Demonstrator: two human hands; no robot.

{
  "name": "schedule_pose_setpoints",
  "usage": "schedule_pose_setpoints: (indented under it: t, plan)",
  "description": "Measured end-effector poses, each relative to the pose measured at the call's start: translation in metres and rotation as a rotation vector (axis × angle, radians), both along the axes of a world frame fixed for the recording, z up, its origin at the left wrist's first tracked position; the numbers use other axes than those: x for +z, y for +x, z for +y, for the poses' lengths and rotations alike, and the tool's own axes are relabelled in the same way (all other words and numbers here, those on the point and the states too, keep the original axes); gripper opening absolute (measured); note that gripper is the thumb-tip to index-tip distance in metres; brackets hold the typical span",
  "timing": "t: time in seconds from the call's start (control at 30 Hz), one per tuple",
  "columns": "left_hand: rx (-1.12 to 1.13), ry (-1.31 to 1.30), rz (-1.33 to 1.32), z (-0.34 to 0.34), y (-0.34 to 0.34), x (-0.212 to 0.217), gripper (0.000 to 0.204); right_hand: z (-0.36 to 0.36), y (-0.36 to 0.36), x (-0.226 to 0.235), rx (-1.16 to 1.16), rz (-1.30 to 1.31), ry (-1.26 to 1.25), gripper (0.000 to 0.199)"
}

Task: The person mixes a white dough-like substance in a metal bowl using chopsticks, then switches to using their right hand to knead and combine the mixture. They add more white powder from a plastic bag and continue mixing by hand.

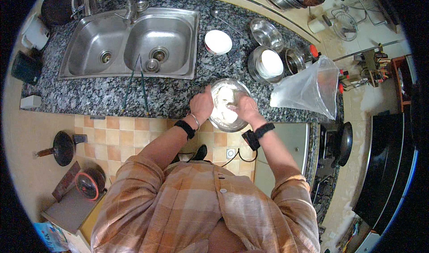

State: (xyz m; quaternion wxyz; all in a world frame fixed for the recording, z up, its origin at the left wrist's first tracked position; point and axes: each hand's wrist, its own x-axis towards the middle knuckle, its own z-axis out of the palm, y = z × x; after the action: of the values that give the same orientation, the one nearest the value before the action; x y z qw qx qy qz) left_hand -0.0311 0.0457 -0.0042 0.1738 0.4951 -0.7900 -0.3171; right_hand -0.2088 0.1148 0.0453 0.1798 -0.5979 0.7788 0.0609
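Observation:
A round metal bowl (229, 128) sits at the counter's front edge, with a pale, floury mass that looks like dough (225, 96) inside. My left hand (202, 105) grips the bowl's left rim, its thumb up along the edge. Over the right side of the bowl, my right hand (245, 107) reaches in, fingers curled against the dough; the hand itself hides part of their hold. A clear plastic bag (308, 92) with something pale at its bottom lies to the right of the bowl.
Behind the bowl stands a white bowl (218, 42). Steel pots (267, 33), a white dish (271, 63) and a ladle (225, 21) are at the back right. Left is a double sink (129, 43); thin dark tongs or sticks (143, 90) lean over its front edge.

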Motion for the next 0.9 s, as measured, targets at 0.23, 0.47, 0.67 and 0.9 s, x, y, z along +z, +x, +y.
schedule_pose_setpoints:
  t: [0.23, 0.47, 0.67, 0.9]
  plan:
    - [0.003, 0.041, 0.003, 0.0, -0.002, 0.001, 0.037, -0.02, 0.012, -0.026, -0.08, -0.122, 0.017, 0.064]
    - [-0.014, 0.017, -0.022, -0.002, 0.0, 0.004, 0.037, -0.02, 0.031, -0.024, -0.042, 0.0, 0.059, 0.05]
    - [-0.005, 0.024, -0.006, -0.001, 0.001, 0.005, 0.035, -0.006, 0.015, -0.012, -0.047, 0.189, 0.036, 0.049]
    - [-0.016, -0.016, 0.002, -0.001, -0.002, -0.003, 0.031, -0.01, 0.032, -0.033, 0.202, 0.03, 0.131, 0.031]
